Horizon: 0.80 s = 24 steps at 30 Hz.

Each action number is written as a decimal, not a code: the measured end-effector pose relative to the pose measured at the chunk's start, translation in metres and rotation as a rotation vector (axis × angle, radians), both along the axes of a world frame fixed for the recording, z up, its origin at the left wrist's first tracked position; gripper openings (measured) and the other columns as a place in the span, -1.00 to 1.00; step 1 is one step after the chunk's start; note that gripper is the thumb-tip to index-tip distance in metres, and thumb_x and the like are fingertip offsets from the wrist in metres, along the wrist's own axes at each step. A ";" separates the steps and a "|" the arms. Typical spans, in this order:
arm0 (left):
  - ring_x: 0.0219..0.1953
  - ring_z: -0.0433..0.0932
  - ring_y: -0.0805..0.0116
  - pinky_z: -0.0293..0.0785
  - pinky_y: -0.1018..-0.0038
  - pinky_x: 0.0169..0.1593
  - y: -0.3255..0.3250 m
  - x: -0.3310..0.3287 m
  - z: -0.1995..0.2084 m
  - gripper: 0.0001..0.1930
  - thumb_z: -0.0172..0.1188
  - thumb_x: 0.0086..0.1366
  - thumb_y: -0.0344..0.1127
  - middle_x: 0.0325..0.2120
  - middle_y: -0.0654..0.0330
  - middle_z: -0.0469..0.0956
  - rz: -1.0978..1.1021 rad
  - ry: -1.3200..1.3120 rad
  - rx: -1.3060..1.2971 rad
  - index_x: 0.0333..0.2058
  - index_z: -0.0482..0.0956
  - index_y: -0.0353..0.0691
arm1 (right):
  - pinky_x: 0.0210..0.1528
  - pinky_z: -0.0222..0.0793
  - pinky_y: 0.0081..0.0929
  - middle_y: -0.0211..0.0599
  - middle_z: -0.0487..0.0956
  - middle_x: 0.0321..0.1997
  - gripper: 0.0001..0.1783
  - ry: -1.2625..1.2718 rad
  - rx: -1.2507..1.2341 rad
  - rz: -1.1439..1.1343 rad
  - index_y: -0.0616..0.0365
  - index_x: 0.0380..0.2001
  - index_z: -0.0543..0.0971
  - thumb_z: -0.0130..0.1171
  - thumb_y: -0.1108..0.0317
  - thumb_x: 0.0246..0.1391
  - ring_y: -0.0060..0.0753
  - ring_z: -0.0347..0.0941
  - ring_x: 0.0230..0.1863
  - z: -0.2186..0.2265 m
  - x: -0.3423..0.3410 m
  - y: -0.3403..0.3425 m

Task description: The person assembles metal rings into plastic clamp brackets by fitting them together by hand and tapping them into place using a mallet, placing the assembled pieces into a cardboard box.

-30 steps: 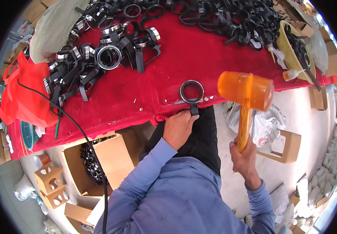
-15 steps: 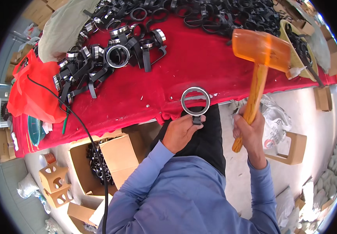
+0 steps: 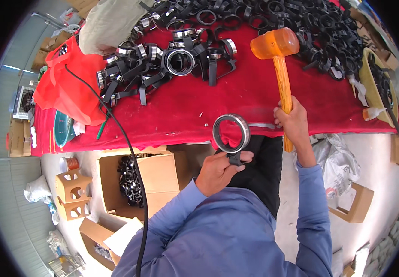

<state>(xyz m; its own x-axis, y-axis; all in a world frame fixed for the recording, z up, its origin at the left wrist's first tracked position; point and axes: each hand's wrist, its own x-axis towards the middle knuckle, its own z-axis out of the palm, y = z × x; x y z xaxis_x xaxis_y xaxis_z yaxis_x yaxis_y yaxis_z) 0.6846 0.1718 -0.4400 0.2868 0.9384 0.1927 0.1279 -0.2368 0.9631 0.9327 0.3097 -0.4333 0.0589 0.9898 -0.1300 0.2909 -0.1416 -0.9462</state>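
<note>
My left hand (image 3: pixel 215 173) is closed on the short black stem of a ring-shaped clamp (image 3: pixel 246 134). The clamp has a bright metal band and stands up, slightly turned, just off the near edge of the red-covered table. A mallet (image 3: pixel 275 43) with a translucent orange head and a wooden handle is in my right hand (image 3: pixel 294 122), whose fingers wrap the lower handle. The mallet head points to the far side, over the cloth, apart from the clamp.
Black clamps with metal bands (image 3: pixel 179 62) lie heaped on the red cloth (image 3: pixel 162 120). A larger pile of black rings (image 3: pixel 319 37) fills the far right, beside a yellow basket (image 3: pixel 366 92). A black cable (image 3: pixel 123 134) hangs across the left. Below stands an open carton (image 3: pixel 160 177).
The view has shifted, so the table things sit farther right. My right hand has swung the mallet leftward, its handle now more upright. The clamp has turned and shows more of its side.
</note>
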 end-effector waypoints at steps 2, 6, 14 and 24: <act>0.01 0.75 0.22 0.66 0.36 0.11 -0.019 -0.019 -0.004 -0.67 0.30 0.38 -0.55 -0.02 0.08 0.75 0.074 0.105 -0.071 0.10 0.69 -0.27 | -0.43 0.50 -0.47 -0.27 0.61 -0.47 -0.79 0.008 -0.024 0.013 0.29 -0.20 0.51 0.28 0.46 0.14 -0.49 0.59 -0.52 0.000 0.001 0.001; -0.03 0.75 0.27 0.65 0.33 0.09 -0.102 -0.108 -0.046 -0.71 0.30 0.43 -0.50 -0.06 0.06 0.75 0.309 0.336 -0.253 0.10 0.70 -0.27 | -0.42 0.49 -0.47 -0.27 0.59 -0.49 -0.80 -0.009 -0.023 -0.007 0.29 -0.21 0.50 0.28 0.47 0.13 -0.49 0.57 -0.53 -0.003 0.005 -0.003; -0.02 0.68 -0.20 0.59 0.02 0.07 -0.273 -0.315 -0.137 -0.52 0.40 0.27 0.01 -0.08 -0.12 0.71 0.971 1.330 -0.681 -0.01 0.69 -0.26 | -0.43 0.50 -0.46 -0.28 0.57 -0.50 -0.80 -0.003 -0.013 0.017 0.27 -0.22 0.50 0.28 0.46 0.13 -0.49 0.57 -0.53 0.004 0.004 -0.002; -0.30 0.71 0.03 0.63 0.22 -0.22 -0.004 -0.106 0.012 -0.85 0.43 0.32 -0.32 -0.32 0.03 0.68 0.643 0.716 0.052 -0.21 0.72 -0.24 | -0.44 0.50 -0.45 -0.27 0.58 -0.50 -0.79 -0.032 -0.009 -0.011 0.28 -0.22 0.50 0.29 0.46 0.13 -0.48 0.57 -0.54 0.001 0.003 -0.005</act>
